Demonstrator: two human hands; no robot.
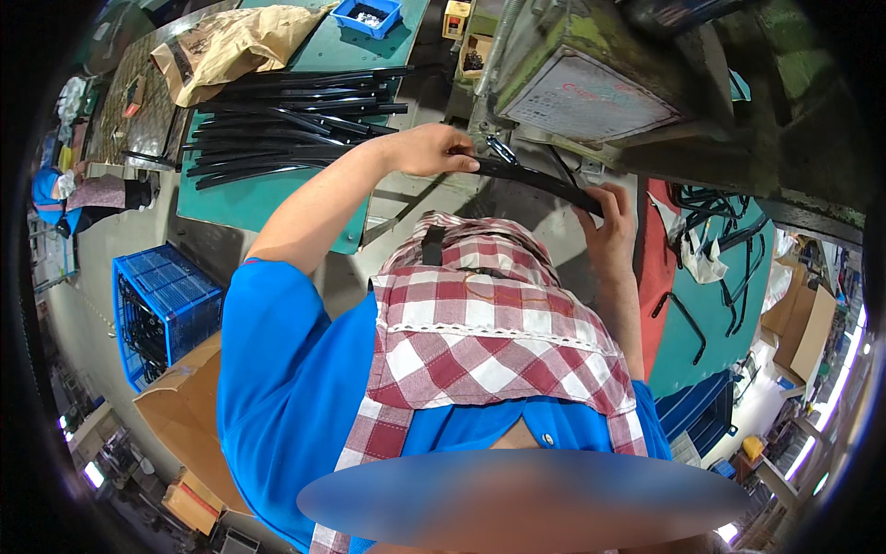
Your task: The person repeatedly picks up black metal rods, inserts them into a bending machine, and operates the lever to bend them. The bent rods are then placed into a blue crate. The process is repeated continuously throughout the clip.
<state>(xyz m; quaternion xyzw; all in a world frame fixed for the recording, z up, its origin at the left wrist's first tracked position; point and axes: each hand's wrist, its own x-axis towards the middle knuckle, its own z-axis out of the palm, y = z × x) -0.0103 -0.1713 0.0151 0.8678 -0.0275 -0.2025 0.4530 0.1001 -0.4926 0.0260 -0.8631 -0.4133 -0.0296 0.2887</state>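
A long, slightly curved black tube (533, 179) spans the gap between my hands, at the front of a green machine. My left hand (430, 150) grips its left end, thumb and fingers closed around it. My right hand (611, 229) holds the other end, fingers curled over the top. Just above the tube, by my left fingers, is a small shiny metal part (499, 149) on the machine. Left of my hands, a pile of similar black tubes (277, 125) lies on a green table (221, 205).
The worn green machine (591, 92) stands ahead, a marked white panel on it. At right, bent black tubes (681, 319) lie on another green table (688, 355). Brown paper (235, 51) and a blue bin (366, 17) sit at upper left. A blue crate (171, 309) stands below; another person (88, 196) is far left.
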